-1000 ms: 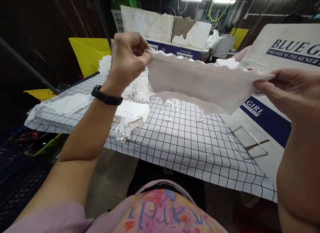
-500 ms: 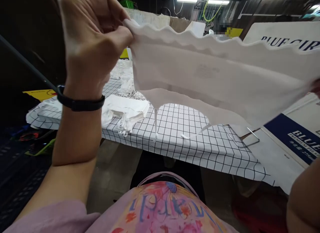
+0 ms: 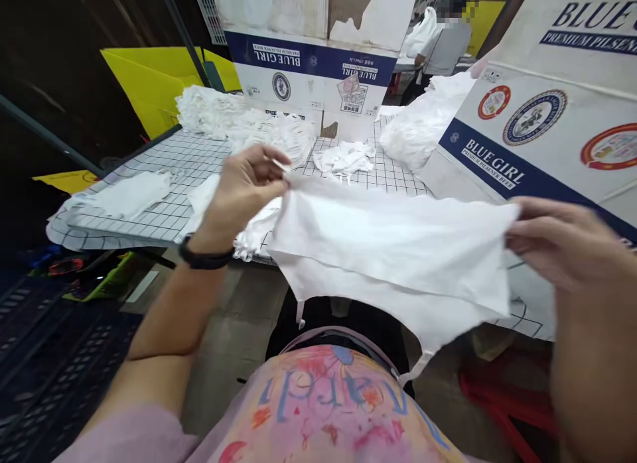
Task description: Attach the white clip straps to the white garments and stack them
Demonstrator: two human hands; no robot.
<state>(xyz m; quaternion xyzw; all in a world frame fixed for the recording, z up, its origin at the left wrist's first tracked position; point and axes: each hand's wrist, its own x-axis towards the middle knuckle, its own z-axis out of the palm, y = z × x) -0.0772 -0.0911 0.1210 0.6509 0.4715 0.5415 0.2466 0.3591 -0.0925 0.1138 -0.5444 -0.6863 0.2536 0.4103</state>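
A white camisole top (image 3: pixel 393 244) is stretched between my two hands, upside down, its thin straps hanging toward my lap. At its upper left corner, my left hand (image 3: pixel 251 184) pinches the edge between thumb and fingers; a black band circles that wrist. My right hand (image 3: pixel 557 241), somewhat blurred, grips the opposite corner. Behind my left hand, a partly hidden stack of white garments (image 3: pixel 259 227) lies at the table's near edge. Farther left lies another flat white garment pile (image 3: pixel 134 194).
The table has a white checked cloth (image 3: pixel 194 151). Heaps of white garments (image 3: pixel 213 111) lie at the back, near an upright carton (image 3: pixel 318 58). A second carton (image 3: pixel 547 138) leans at right. A red stool (image 3: pixel 507 410) stands below; a person in grey (image 3: pixel 448 45) is beyond.
Both hands have lowered the camisole from near eye level to in front of my lap, still holding its corners. My view has tilted, showing more of the table and cartons.
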